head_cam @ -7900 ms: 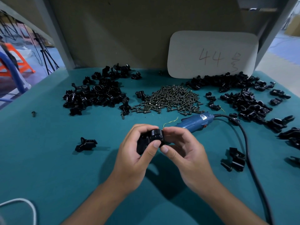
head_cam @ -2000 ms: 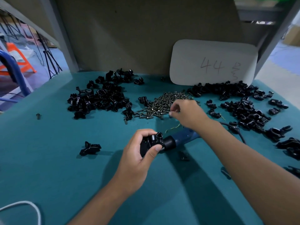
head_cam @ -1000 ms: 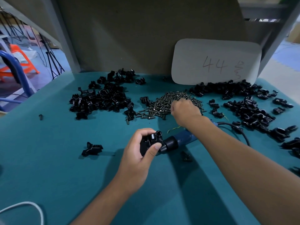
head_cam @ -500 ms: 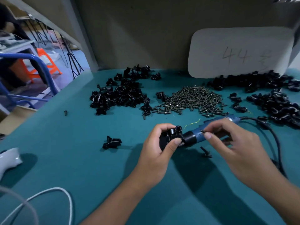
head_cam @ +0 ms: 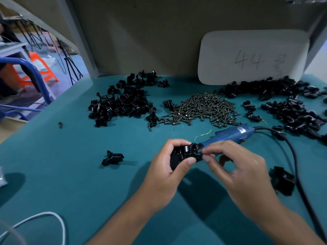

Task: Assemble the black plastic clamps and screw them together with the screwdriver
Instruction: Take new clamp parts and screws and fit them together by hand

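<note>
Clamp (head_cam: 184,153) sits gripped in the left hand (head_cam: 166,174) at frame centre, the right hand (head_cam: 237,170) pinching a barely visible screw at its right edge, screwdriver (head_cam: 228,136) lying just behind.

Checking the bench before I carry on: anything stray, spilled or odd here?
Mostly tidy. One dark screw lies alone near the teal table's left edge, far from the heap of dark metal screws. One black plastic clamp piece sits apart from its pile. A thin yellow-green thread lies beside the blue electric screwdriver.

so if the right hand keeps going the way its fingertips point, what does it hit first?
Probably the black clamp gripped in the left hand. The right hand points its pinched fingertips left at the clamp's near end, seemingly almost touching; depth is unclear.
</note>
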Motion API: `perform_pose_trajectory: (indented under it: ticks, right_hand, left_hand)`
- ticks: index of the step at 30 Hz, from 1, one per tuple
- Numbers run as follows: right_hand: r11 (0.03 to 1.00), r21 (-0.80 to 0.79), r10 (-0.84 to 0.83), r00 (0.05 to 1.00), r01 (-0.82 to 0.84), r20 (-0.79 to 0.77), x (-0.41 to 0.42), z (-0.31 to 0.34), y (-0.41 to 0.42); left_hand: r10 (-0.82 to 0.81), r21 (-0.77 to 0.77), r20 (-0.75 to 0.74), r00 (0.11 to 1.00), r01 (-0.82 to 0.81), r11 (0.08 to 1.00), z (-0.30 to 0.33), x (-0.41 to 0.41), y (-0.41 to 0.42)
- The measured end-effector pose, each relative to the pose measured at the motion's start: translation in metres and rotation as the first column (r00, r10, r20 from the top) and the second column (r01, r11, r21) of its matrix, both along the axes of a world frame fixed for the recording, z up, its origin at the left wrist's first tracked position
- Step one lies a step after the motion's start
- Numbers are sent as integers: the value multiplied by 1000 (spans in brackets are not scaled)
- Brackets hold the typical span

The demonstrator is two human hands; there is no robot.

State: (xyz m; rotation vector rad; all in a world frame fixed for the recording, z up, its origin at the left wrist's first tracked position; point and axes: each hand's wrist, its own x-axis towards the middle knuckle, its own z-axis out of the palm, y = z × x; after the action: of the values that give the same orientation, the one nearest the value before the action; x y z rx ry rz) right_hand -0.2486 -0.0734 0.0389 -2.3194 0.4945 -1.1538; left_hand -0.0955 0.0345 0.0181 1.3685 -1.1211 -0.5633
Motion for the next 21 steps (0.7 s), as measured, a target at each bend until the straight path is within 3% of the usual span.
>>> perform_pose_trajectory:
  ticks: [21]
  right_hand:
    - [996,-59,-63,992,70,114,5,-1,7]
  left_hand:
    - [-15,-1,44,999,15,1000,2,0,0]
